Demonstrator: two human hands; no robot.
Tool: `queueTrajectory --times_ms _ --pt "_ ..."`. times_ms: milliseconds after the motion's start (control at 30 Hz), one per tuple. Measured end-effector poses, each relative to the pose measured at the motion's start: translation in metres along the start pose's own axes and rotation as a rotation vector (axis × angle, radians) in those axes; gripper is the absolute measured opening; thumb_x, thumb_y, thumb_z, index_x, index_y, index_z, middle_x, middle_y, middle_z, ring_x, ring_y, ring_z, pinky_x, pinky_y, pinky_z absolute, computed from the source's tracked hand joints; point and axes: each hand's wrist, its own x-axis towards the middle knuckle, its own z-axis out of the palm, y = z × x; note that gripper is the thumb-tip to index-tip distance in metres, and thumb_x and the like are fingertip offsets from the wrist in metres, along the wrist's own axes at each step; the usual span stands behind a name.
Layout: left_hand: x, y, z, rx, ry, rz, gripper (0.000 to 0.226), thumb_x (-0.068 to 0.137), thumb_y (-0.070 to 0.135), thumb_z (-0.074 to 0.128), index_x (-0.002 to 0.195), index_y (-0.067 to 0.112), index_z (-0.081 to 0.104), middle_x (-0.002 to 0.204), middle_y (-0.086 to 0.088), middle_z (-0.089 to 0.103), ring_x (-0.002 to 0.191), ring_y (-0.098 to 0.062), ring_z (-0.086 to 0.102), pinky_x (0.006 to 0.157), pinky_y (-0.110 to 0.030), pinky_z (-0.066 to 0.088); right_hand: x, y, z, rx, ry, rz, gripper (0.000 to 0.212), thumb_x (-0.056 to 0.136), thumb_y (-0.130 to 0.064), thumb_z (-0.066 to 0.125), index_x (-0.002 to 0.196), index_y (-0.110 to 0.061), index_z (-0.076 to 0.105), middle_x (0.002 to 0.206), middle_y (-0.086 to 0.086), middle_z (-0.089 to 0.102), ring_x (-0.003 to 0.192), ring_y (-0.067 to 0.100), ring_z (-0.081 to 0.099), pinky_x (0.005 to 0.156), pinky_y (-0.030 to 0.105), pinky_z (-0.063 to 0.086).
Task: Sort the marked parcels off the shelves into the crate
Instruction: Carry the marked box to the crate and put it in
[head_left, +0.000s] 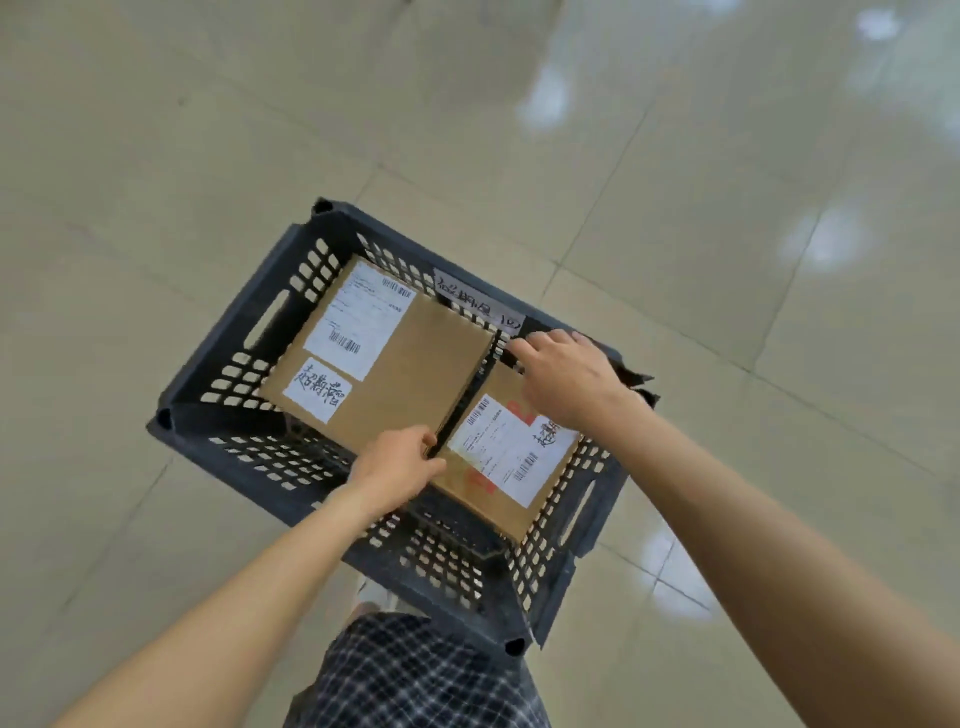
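Note:
A dark slotted plastic crate (244, 395) stands on the tiled floor below me. Two cardboard parcels are inside it. The left parcel (410, 374) carries a shipping label and a white handwritten sticker. My left hand (397, 465) grips its near right edge and my right hand (569, 379) holds its far right corner, fingers curled over the edge. The right parcel (498, 462) lies lower, with a label and red marks, partly covered by my right hand. A handwritten paper tag (475, 301) hangs on the crate's far wall.
Glossy beige floor tiles (727, 182) surround the crate on all sides. My checked shorts (415, 680) show at the bottom of the view, right by the crate's near corner. No shelves are in view.

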Motion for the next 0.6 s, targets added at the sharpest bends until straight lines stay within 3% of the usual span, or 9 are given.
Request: queueTrajectory --times_ms 100,200,300,400,500,600 --pt "-0.037 0.004 -0.082 0.13 0.338 0.151 0.035 0.093 0.029 0.055 0.125 0.016 0.057 0.123 -0.002 0.063 0.108 -0.021 0.06 0.088 -0.038 0.052 -0.001 -0.015 -0.079 -0.051 0.148 -0.077 0.046 0.092 -0.01 0.046 0.137 -0.016 0.041 0.138 0.008 0.048 0.129 0.027 0.042 0.108 0.042 0.035" --pt "-0.085 0.002 -0.179 0.274 0.591 0.166 0.031 0.093 0.022 0.049 0.123 0.015 0.057 0.12 -0.006 0.061 0.106 -0.027 0.059 0.083 -0.041 0.052 -0.003 -0.042 -0.165 -0.12 0.278 -0.147 0.054 0.089 -0.008 0.051 0.142 -0.015 0.038 0.149 0.012 0.037 0.139 0.029 0.031 0.115 0.048 0.026" --pt "-0.145 -0.017 -0.262 0.434 0.76 0.118 0.033 0.089 0.016 0.049 0.121 0.012 0.056 0.12 -0.009 0.059 0.11 -0.03 0.054 0.086 -0.042 0.048 -0.01 -0.084 -0.245 -0.169 0.408 -0.202 0.058 0.088 -0.01 0.054 0.143 -0.016 0.037 0.15 0.011 0.035 0.14 0.029 0.03 0.115 0.048 0.025" --pt "-0.214 -0.052 -0.315 0.479 0.914 0.011 0.046 0.087 0.023 0.056 0.131 0.01 0.048 0.134 -0.012 0.049 0.119 -0.033 0.047 0.095 -0.042 0.043 -0.027 -0.136 -0.308 -0.178 0.531 -0.257 0.058 0.087 -0.017 0.056 0.142 -0.017 0.037 0.148 0.009 0.038 0.138 0.028 0.033 0.114 0.045 0.027" --pt "-0.286 -0.095 -0.341 0.451 1.051 -0.078 0.064 0.087 0.032 0.06 0.143 0.013 0.034 0.144 -0.012 0.038 0.126 -0.033 0.042 0.099 -0.042 0.038 -0.047 -0.195 -0.352 -0.185 0.611 -0.334 0.058 0.088 -0.022 0.057 0.142 -0.019 0.036 0.149 0.009 0.037 0.138 0.028 0.032 0.115 0.046 0.023" --pt "-0.36 -0.147 -0.346 0.419 1.154 -0.169 0.069 0.087 0.033 0.061 0.145 0.012 0.032 0.143 -0.011 0.04 0.127 -0.031 0.042 0.102 -0.041 0.036 -0.07 -0.264 -0.377 -0.195 0.661 -0.441 0.06 0.087 -0.02 0.057 0.143 -0.02 0.035 0.15 0.009 0.035 0.14 0.029 0.03 0.116 0.049 0.02"
